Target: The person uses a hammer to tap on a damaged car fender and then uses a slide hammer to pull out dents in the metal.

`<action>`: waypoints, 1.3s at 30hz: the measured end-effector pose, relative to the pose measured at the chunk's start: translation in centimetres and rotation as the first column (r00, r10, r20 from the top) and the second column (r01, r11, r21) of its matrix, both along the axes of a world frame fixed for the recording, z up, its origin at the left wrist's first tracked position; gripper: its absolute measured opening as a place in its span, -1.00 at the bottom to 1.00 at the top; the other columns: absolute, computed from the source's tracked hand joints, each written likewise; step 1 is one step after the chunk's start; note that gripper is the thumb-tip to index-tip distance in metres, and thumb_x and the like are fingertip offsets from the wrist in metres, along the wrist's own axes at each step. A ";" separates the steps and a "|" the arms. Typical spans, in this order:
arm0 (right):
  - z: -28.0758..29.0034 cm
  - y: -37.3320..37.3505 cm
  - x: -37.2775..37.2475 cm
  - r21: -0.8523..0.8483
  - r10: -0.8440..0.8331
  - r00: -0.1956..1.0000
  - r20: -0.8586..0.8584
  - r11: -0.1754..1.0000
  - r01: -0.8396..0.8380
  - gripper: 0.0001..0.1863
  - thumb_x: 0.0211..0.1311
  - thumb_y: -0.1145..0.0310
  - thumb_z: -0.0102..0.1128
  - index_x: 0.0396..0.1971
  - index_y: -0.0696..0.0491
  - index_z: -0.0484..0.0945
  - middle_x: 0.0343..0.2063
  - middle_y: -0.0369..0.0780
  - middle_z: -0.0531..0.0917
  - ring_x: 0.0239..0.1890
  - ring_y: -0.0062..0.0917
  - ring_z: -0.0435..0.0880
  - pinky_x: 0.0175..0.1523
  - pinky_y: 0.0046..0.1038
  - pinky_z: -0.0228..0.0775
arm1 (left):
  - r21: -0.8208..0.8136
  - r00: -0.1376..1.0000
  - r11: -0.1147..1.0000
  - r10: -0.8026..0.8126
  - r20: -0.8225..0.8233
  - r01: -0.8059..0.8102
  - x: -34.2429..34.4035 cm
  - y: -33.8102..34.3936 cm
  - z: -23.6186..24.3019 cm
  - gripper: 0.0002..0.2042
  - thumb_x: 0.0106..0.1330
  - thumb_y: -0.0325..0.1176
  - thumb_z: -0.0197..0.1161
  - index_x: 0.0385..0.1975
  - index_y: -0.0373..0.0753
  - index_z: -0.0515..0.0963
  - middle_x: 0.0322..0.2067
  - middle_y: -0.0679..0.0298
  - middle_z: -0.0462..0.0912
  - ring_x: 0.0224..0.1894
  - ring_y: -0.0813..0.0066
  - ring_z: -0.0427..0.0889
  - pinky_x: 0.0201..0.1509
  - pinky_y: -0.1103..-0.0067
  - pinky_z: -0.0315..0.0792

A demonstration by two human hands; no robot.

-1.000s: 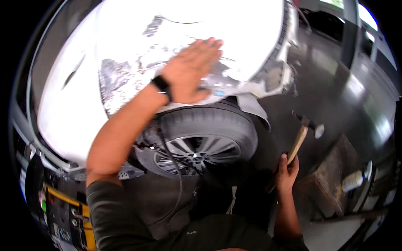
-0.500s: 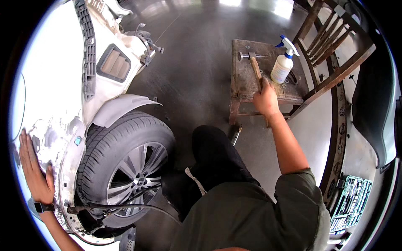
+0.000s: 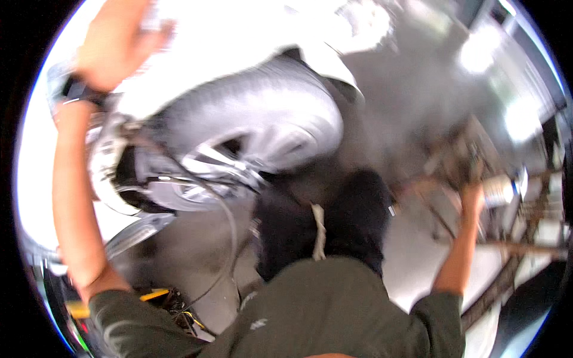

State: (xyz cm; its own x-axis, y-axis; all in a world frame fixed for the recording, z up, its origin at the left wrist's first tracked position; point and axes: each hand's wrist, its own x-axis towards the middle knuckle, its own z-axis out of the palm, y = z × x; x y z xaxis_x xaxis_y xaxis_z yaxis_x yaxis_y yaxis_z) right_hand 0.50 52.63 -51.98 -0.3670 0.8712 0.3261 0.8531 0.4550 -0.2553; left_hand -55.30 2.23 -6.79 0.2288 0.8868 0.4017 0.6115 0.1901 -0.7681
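My left hand (image 3: 113,51), a dark watch (image 3: 82,90) on its wrist, lies against the white car body (image 3: 221,42) with its thumb apart from the palm. To the right, my right hand (image 3: 471,198) is closed on a wooden-handled hammer (image 3: 474,161) over the wooden chair (image 3: 486,143). Motion smears the hammer, and its head is hard to make out. Just right of that hand stands a white spray bottle (image 3: 499,190). Between my hands is the car's wheel, with a dark tyre (image 3: 245,107) and a silver spoked rim (image 3: 215,161).
A cable or hose (image 3: 230,224) runs across the wheel and down to the floor beside my legs. Yellow and black equipment (image 3: 170,301) sits at lower left under my left arm. The grey floor (image 3: 406,113) stretches beyond the wheel.
My view has swung left, so the car and wheel sit further right and the chair is at the right edge. My left hand shows higher in the picture, still at the car body.
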 end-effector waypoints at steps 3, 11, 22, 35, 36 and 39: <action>-0.9 -1.6 2.9 -0.066 -0.081 0.980 -0.180 0.995 0.070 -0.49 0.24 0.44 0.08 0.17 0.34 0.56 0.06 0.23 0.67 0.12 0.15 0.65 0.25 -0.05 0.45 | 0.045 0.978 0.988 0.135 0.161 -0.144 3.3 2.4 -3.4 -0.11 0.27 0.02 0.34 0.58 -0.14 0.16 0.56 -0.01 0.18 0.58 -0.07 0.16 0.67 0.17 0.00; -2.8 -0.1 1.7 -0.266 -0.277 0.927 -0.254 0.941 0.209 -0.40 0.05 0.54 0.02 0.17 0.41 0.50 0.03 0.29 0.66 0.14 0.19 0.63 0.28 -0.08 0.43 | 0.084 0.975 0.984 0.140 0.172 -0.156 6.1 -1.0 -4.5 -0.09 0.16 -0.04 0.38 0.54 -0.27 0.22 0.58 0.07 0.18 0.62 0.07 0.14 0.67 0.18 0.02; -4.6 2.4 2.3 -0.209 -0.180 0.944 -0.277 0.970 0.124 -0.44 0.10 0.53 0.01 0.15 0.42 0.49 0.02 0.32 0.64 0.15 0.21 0.61 0.29 -0.07 0.42 | 0.042 0.965 0.990 0.124 0.231 -0.137 7.5 -2.0 -5.1 -0.10 0.12 -0.12 0.35 0.51 -0.36 0.25 0.57 0.01 0.20 0.61 0.05 0.16 0.67 0.20 0.07; -7.0 6.5 4.4 -0.243 -0.096 0.994 0.046 0.964 0.105 -0.64 0.16 0.45 0.14 -0.08 0.34 0.60 -0.10 0.25 0.69 0.05 0.18 0.65 0.19 -0.01 0.48 | 0.110 0.952 0.966 0.205 0.225 -0.234 7.1 -8.3 -2.1 -0.41 0.33 -0.21 0.24 0.40 -0.13 0.48 0.45 0.21 0.45 0.51 0.19 0.38 0.62 0.15 0.18; -6.7 6.6 4.7 -0.228 -0.108 0.990 0.092 0.965 0.126 -0.64 0.14 0.43 0.16 -0.11 0.34 0.62 -0.13 0.23 0.70 0.05 0.16 0.66 0.20 -0.02 0.47 | 0.114 0.953 0.967 0.199 0.229 -0.229 7.1 -8.3 -2.2 -0.41 0.33 -0.21 0.24 0.40 -0.13 0.48 0.45 0.21 0.45 0.51 0.19 0.38 0.62 0.15 0.18; -3.4 3.8 2.2 -0.281 0.002 0.885 0.466 0.949 0.146 -0.53 0.14 0.35 0.21 0.02 0.31 0.63 0.00 0.21 0.68 0.21 0.08 0.59 0.32 -0.02 0.37 | 0.098 0.942 0.969 0.193 0.274 -0.227 7.2 -8.6 -2.2 -0.35 0.25 -0.27 0.26 0.43 -0.15 0.45 0.47 0.14 0.41 0.54 0.05 0.30 0.62 0.10 0.15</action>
State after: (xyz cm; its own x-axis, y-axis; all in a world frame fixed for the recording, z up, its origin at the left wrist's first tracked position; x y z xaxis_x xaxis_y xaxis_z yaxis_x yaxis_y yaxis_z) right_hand 2.66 56.40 -55.36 -0.3421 0.9289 -0.1420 0.9341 0.3526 0.0557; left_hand -48.12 -6.33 -8.99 -0.0847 0.8411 0.5341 0.7224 0.4211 -0.5485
